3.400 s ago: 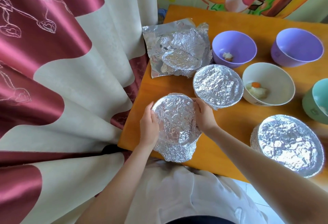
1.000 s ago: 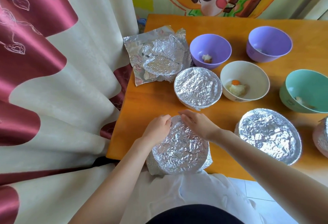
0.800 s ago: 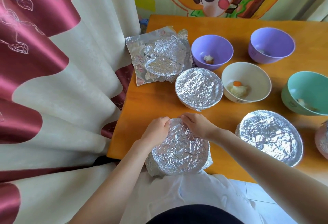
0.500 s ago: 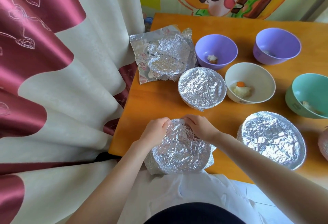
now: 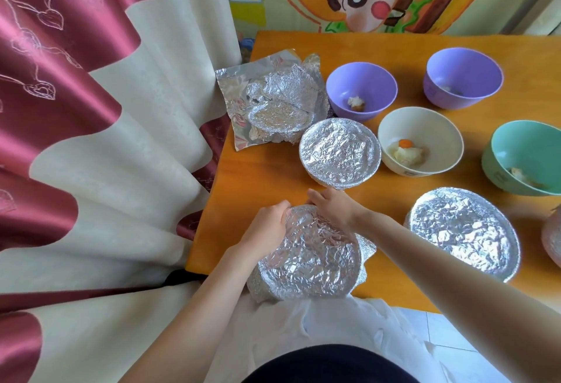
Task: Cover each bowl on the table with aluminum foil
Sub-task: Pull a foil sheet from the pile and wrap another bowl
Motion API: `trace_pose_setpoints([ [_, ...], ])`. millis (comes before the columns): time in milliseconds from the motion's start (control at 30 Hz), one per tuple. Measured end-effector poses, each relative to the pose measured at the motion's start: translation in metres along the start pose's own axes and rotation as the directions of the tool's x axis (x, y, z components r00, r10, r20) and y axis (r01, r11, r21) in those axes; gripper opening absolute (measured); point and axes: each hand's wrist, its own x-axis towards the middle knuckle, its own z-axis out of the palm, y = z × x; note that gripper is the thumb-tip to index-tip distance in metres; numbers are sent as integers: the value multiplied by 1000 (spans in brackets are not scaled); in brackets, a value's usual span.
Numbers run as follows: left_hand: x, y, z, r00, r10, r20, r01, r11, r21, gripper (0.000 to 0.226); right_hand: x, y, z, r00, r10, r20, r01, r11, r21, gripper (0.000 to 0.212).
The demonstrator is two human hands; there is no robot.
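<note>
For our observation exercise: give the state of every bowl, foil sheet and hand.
Nearest round foil-wrapped bowl: covered, held.
Middle foil-topped bowl: covered.
Large foil-topped bowl: covered.
Left purple plastic bowl: uncovered.
Right purple bowl: uncovered.
Cream bowl: uncovered.
Teal bowl: uncovered.
Crumpled silver foil sheets: loose.
Left hand: grips nearest bowl's rim.
Right hand: likewise.

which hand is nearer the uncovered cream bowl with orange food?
Right. The right hand sits on the far rim of the foil-wrapped front bowl, down-left of the cream bowl; the left hand is on that rim's left side, farther off.
</note>
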Motion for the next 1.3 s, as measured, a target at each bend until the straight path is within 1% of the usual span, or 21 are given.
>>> trace_pose_setpoints([
  [100,-1,1,-2,999,14,-45,-13,1000,27,20,-1,0,-3,999,-2,34,3,1000,-11,53],
  [167,2,0,-4,996,24,-86,-19,999,51,21,-3,-2,-2,999,-53,-9,53,998,-46,60],
  [200,4,0,-4,995,28,-95,-23,998,54,22,-3,-1,-1,995,-86,-51,82,994,-76,66],
  [233,5,1,-4,995,30,-96,-25,998,57,22,-5,0,1,990,-108,-90,99,990,-101,67],
  [367,6,1,-2,999,32,-37,-28,996,86,21,-11,0,6,982,-131,-134,117,987,-108,54],
  [433,4,3,-2,999,35,-2,-34,994,102,21,-13,0,7,981,-132,-139,118,987,-107,52],
  [533,3,4,-2,999,30,14,-31,994,101,27,-11,-2,3,985,-117,-127,103,988,-111,60],
  [667,5,10,-8,999,48,0,-48,996,76,23,-8,-3,-11,987,-136,-90,129,988,-80,69],
  [767,5,16,-9,997,80,11,-81,992,91,22,-11,2,-9,986,-136,-100,125,986,-110,67],
  [867,1,19,-5,995,92,33,-95,990,106,22,-12,8,-8,991,-98,-94,92,993,-68,75],
  [933,0,18,-3,995,97,31,-100,987,123,22,-12,9,-10,993,-89,-74,86,995,-49,70],
  [1000,2,17,-4,996,92,-2,-91,986,140,21,-12,9,-10,995,-78,-55,76,996,-53,60],
  [1100,7,12,-7,995,77,-61,-66,986,155,21,-10,7,-10,995,-98,-21,96,991,-98,61],
  [1167,11,3,-9,995,54,-87,-40,988,152,24,-6,9,-7,990,-122,-67,114,987,-109,55],
  [1233,11,-8,-9,993,14,-121,3,990,139,34,-4,13,0,980,-146,-138,134,987,-92,44],
  [1300,9,-17,-8,989,-32,-142,46,994,101,41,0,16,10,971,-164,-177,151,985,-81,37],
])
